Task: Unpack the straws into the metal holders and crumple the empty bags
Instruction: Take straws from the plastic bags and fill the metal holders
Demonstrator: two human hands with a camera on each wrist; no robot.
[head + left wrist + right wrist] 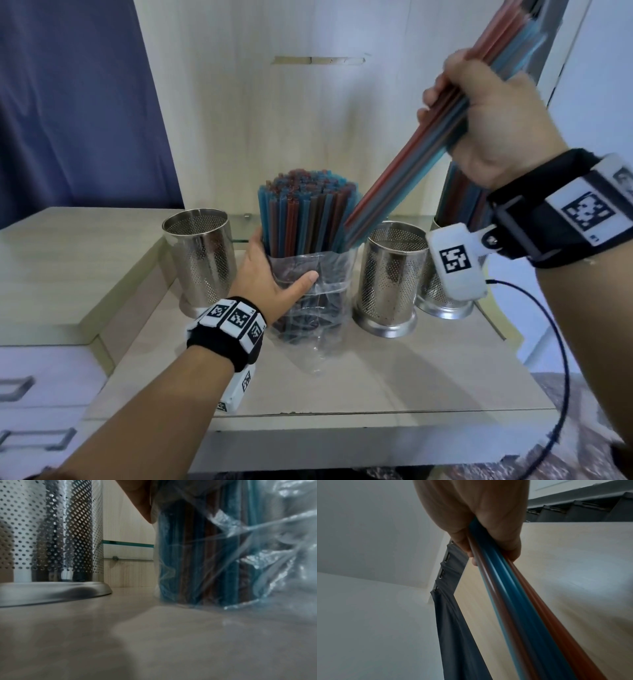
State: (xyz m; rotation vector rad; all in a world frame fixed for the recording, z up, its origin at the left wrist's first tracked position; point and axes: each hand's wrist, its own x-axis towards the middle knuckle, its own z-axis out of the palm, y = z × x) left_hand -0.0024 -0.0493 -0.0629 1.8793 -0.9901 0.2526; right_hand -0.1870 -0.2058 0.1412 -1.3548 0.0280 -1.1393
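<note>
A clear plastic bag (310, 301) of red and blue straws (305, 209) stands upright on the wooden desk (376, 377). My left hand (270, 274) grips the bag around its middle; in the left wrist view the bag (223, 555) fills the right side. My right hand (479, 113) is raised at the upper right and grips a slanted bundle of straws (404, 171), whose lower end is near the bag's top. The right wrist view shows this bundle (513, 601) running out from my fingers (513, 547). Three perforated metal holders stand around the bag.
One empty holder (200, 260) is left of the bag, seen close in the left wrist view as a holder (51, 534). Another empty holder (390, 277) is right of it. A third holder (442, 291) behind my right wrist contains straws. Drawers (41, 394) lie lower left; a blue curtain (75, 102) hangs behind.
</note>
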